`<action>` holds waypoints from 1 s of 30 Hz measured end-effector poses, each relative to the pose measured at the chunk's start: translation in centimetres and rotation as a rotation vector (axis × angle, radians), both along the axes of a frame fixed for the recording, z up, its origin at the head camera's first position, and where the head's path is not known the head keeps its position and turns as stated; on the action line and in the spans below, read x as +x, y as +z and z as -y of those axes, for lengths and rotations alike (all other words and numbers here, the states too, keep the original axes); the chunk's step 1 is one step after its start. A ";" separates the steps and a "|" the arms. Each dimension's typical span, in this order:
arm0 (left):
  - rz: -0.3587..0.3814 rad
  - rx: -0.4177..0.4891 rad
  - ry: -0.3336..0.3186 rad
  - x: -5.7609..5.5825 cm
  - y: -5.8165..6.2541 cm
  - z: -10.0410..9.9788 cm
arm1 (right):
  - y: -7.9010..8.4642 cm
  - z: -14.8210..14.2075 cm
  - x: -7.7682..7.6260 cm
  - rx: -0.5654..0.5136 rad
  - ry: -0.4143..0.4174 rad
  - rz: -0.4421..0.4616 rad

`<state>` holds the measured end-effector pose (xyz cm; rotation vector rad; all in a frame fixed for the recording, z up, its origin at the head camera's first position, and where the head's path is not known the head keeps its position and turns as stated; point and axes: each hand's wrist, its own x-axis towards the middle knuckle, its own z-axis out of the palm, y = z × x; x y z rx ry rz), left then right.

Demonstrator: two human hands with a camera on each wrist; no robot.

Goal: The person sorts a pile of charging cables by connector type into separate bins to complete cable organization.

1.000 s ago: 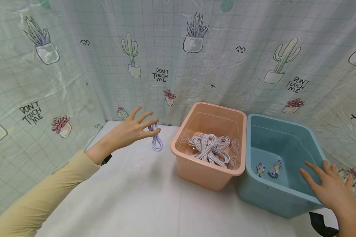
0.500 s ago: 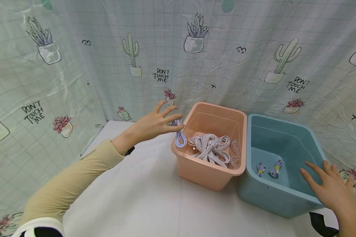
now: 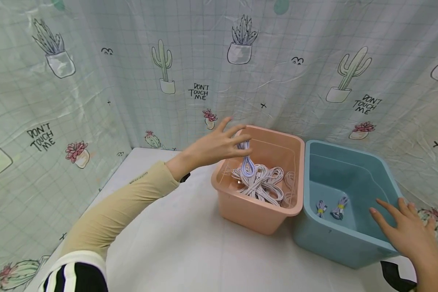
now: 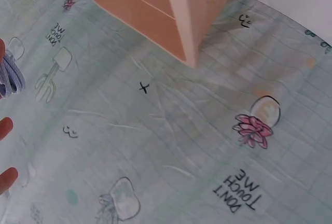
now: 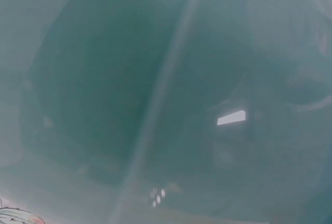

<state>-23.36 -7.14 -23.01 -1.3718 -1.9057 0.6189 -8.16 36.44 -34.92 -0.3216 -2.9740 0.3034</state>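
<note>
My left hand [image 3: 222, 144] pinches a bundled pale-lilac cable [image 3: 247, 166] between thumb and finger, its loop hanging down over the peach bin [image 3: 259, 219]. The other fingers of that hand are spread. In the left wrist view, part of the same cable [image 4: 11, 76] and some fingertips show at the left edge. Inside the peach bin lies a heap of white cables [image 3: 264, 188]. On the right, my right hand [image 3: 410, 231] rests on the rim of the blue bin [image 3: 336, 247] with its fingers relaxed. Only the bin's blue-green wall [image 5: 104, 79] fills the right wrist view.
Two small cable bundles with yellow ties, one smaller [image 3: 320, 209] and one larger [image 3: 339, 208], lie in the blue bin. Both bins stand side by side on a white tabletop [image 3: 190, 251]. A cactus-print curtain [image 3: 131, 73] rises behind and at the left.
My left hand has moved right with the cable, from over the bare tabletop to above the peach bin. My right hand stays on the blue bin's rim.
</note>
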 end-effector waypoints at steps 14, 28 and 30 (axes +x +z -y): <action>0.058 0.038 -0.062 0.2 0.9 -5.2 | -0.2 -0.4 0.1 -0.002 0.019 0.010; 0.053 0.028 -0.051 0.5 1.7 -10.0 | -0.2 -0.2 0.1 -0.008 0.015 0.001; 0.080 0.023 -0.051 0.5 1.7 -10.7 | 0.0 -0.1 0.0 -0.004 0.019 0.001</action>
